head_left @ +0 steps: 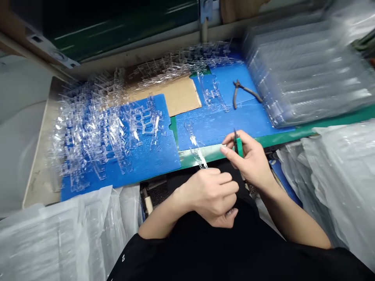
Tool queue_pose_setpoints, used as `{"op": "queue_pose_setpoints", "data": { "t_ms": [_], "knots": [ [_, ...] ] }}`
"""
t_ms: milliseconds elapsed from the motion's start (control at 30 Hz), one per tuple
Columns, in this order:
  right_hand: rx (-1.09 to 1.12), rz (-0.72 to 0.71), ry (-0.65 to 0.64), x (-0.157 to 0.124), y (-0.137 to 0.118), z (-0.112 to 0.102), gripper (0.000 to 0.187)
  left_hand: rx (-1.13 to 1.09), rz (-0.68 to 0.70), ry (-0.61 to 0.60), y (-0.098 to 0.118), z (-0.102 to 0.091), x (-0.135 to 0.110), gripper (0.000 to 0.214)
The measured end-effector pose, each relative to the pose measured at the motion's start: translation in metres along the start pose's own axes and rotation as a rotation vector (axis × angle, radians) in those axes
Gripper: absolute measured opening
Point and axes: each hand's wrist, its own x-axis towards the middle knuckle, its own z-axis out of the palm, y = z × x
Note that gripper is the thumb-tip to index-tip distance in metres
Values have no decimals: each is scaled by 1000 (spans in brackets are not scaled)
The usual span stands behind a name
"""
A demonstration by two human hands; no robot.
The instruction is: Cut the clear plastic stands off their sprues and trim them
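Observation:
My left hand point(212, 195) is closed, knuckles up, in front of my body. A long clear plastic part point(199, 156) sticks out of it toward the bench; the rest is hidden by the hand. To its right, my right hand point(250, 158) is closed round a small knife with a green handle point(239, 147), its thin dark blade pointing up and away. My right thumb and index finger are close together at the tips. Several similar clear plastic parts point(99, 132) lie heaped at the left, and another clear piece point(212, 93) lies alone farther back.
Cutting pliers point(238, 91) lie spread on the blue sheet point(225, 127). At the right stands a stack of clear plastic trays point(310, 74). Cardboard point(181, 95) lies mid-bench. White bags point(64, 238) hang at the front left, with more bags point(351, 168) at the right.

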Motion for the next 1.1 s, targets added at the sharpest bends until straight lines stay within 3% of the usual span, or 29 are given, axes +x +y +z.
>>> {"op": "queue_pose_setpoints", "data": {
  "t_ms": [100,233,300,367,433,533,633,700,767,833,967,1100],
  "knots": [
    [-138,-17,-46,-10,-5,-4,15,-89,178,-46,12,13,9,24],
    [-272,4,-68,-38,-6,-10,15,-152,310,-201,34,28,15,20],
    [-362,18,-83,-54,-5,-20,23,-164,366,-273,44,38,20,21],
    [-474,46,-37,-73,-7,-42,33,-172,449,-258,51,49,28,22],
    [-627,79,156,-100,-18,-79,34,-186,517,-144,56,57,35,27],
    [-846,169,639,-159,-47,-162,28,-234,493,30,55,61,40,38],
    [-1001,280,1071,-218,-70,-256,20,-220,405,95,42,60,40,28],
    [-1079,379,1208,-243,-70,-307,21,-151,376,102,30,61,39,25],
    [-1120,490,1213,-252,-56,-338,24,-81,382,94,17,63,38,27],
    [-1129,600,1142,-251,-30,-352,24,-40,388,96,8,64,35,29],
    [-1118,764,1016,-251,13,-358,24,-4,276,111,-3,62,25,33],
    [-1149,757,960,-253,15,-366,27,57,180,72,-16,56,15,30]
  ]
}}
